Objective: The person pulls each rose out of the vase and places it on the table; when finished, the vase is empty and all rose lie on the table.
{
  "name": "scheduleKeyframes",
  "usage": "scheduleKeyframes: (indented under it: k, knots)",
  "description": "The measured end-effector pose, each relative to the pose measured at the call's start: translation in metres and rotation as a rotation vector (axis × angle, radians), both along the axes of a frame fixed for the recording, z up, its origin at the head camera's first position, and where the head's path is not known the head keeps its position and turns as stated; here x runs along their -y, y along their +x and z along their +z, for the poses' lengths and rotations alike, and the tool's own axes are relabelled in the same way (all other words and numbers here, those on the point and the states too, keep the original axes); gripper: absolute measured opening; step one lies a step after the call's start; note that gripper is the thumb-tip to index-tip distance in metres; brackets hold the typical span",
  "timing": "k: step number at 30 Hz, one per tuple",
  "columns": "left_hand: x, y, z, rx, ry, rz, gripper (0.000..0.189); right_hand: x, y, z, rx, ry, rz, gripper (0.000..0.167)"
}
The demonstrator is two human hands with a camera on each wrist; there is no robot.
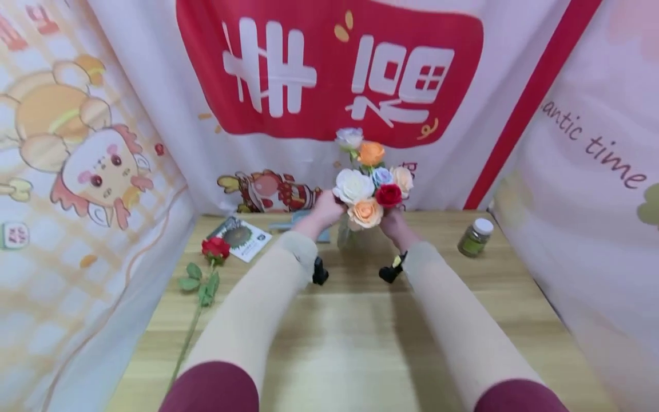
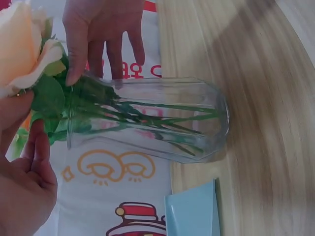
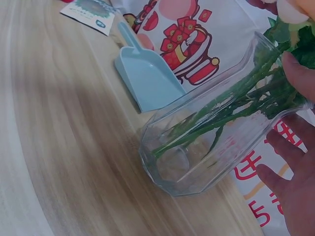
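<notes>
A bunch of roses (image 1: 364,186) in white, peach, orange, red and pale blue stands in a clear faceted glass vase (image 2: 147,118), its green stems showing through the glass. My left hand (image 1: 326,209) is at the bunch's left side; in the left wrist view its curled fingers and thumb pinch at the leaves just under a peach bloom (image 2: 19,49). On the opposite side, my right hand (image 3: 295,172) has its fingers stretched out beside the vase, and its thumb touches the leaves at the rim. Blooms partly hide both hands in the head view.
Behind the vase lies a light blue dustpan (image 3: 150,81). A single red rose (image 1: 215,249) with a long stem and a printed card (image 1: 242,237) lie at the left. A small white-lidded jar (image 1: 475,238) stands at the right. Printed cloth (image 1: 288,154) hangs along the table's back edge.
</notes>
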State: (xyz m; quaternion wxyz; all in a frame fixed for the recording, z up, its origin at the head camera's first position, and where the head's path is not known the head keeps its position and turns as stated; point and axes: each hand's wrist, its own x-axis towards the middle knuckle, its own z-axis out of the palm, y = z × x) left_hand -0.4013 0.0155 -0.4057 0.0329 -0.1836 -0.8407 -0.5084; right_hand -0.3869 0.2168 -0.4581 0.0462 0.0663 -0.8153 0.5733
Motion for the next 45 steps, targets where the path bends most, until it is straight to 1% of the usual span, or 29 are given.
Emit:
scheduleKeyframes:
  k: [1, 4, 6, 7, 9, 10, 13, 15, 16, 19, 21, 23, 26, 29, 32, 34, 36, 38, 40, 42, 43, 45]
  knots:
    - [-0.004, 0.007, -0.008, 0.012, -0.015, 0.008, 0.034, -0.003, 0.008, -0.006, 0.008, 0.007, 0.008, 0.047]
    - [-0.015, 0.027, -0.029, 0.057, -0.015, 0.000, 0.036, -0.013, 0.032, -0.022, 0.045, 0.021, 0.007, 0.048]
    - [-0.020, 0.037, -0.036, 0.071, 0.000, -0.012, 0.039, -0.016, 0.044, -0.030, 0.055, 0.019, 0.000, 0.047]
    - [-0.022, 0.040, -0.038, 0.071, 0.014, -0.019, 0.040, -0.017, 0.047, -0.032, 0.056, 0.010, -0.002, 0.046]
    - [-0.024, 0.044, -0.039, 0.057, 0.023, -0.013, 0.043, -0.017, 0.051, -0.034, 0.056, -0.005, -0.011, 0.045]
    - [-0.024, 0.045, -0.038, 0.040, 0.017, 0.009, 0.042, -0.016, 0.051, -0.034, 0.051, -0.016, -0.012, 0.044]
    - [-0.021, 0.043, -0.032, 0.009, -0.021, 0.105, 0.037, -0.013, 0.047, -0.033, 0.048, -0.035, -0.005, 0.044]
    - [-0.018, 0.041, -0.028, 0.007, -0.047, 0.164, 0.031, -0.010, 0.043, -0.031, 0.054, -0.041, -0.007, 0.045]
    - [-0.017, 0.039, -0.026, 0.009, -0.050, 0.183, 0.030, -0.010, 0.041, -0.031, 0.062, -0.044, -0.009, 0.046]
    - [-0.013, 0.035, -0.019, 0.008, -0.008, 0.200, 0.029, -0.008, 0.037, -0.028, 0.079, -0.043, -0.024, 0.047]
    - [-0.010, 0.034, -0.012, -0.003, 0.050, 0.201, 0.029, -0.007, 0.035, -0.026, 0.078, -0.049, -0.025, 0.048]
    - [-0.007, 0.031, -0.005, -0.032, 0.104, 0.198, 0.029, -0.005, 0.034, -0.024, 0.071, -0.049, -0.020, 0.048]
    - [-0.002, 0.027, 0.010, -0.078, 0.176, 0.188, 0.027, -0.003, 0.031, -0.020, 0.059, -0.052, -0.010, 0.048]
    - [0.003, 0.024, 0.030, -0.132, 0.227, 0.187, 0.025, -0.002, 0.028, -0.018, 0.063, -0.059, -0.010, 0.048]
    - [0.011, 0.026, 0.055, -0.194, 0.279, 0.200, 0.027, 0.000, 0.026, -0.015, 0.071, -0.087, 0.010, 0.049]
    - [0.019, 0.029, 0.072, -0.219, 0.350, 0.195, 0.032, 0.002, 0.028, -0.007, 0.079, -0.102, 0.026, 0.049]
    - [0.029, 0.032, 0.089, -0.260, 0.414, 0.201, 0.035, 0.006, 0.036, 0.006, 0.079, -0.102, 0.040, 0.049]
    - [0.042, 0.035, 0.105, -0.304, 0.494, 0.183, 0.036, 0.008, 0.033, 0.009, 0.072, -0.086, 0.036, 0.049]
    - [0.057, 0.038, 0.119, -0.371, 0.540, 0.193, 0.035, 0.008, 0.030, 0.009, 0.062, -0.072, 0.028, 0.049]
    - [0.074, 0.041, 0.129, -0.429, 0.589, 0.189, 0.033, 0.007, 0.020, 0.003, 0.058, -0.061, 0.018, 0.050]
    - [0.084, 0.043, 0.133, -0.462, 0.589, 0.192, 0.030, 0.005, 0.014, -0.001, 0.055, -0.057, 0.015, 0.050]
    - [0.105, 0.047, 0.139, -0.507, 0.556, 0.231, 0.024, 0.005, 0.012, 0.001, 0.052, -0.040, 0.009, 0.050]
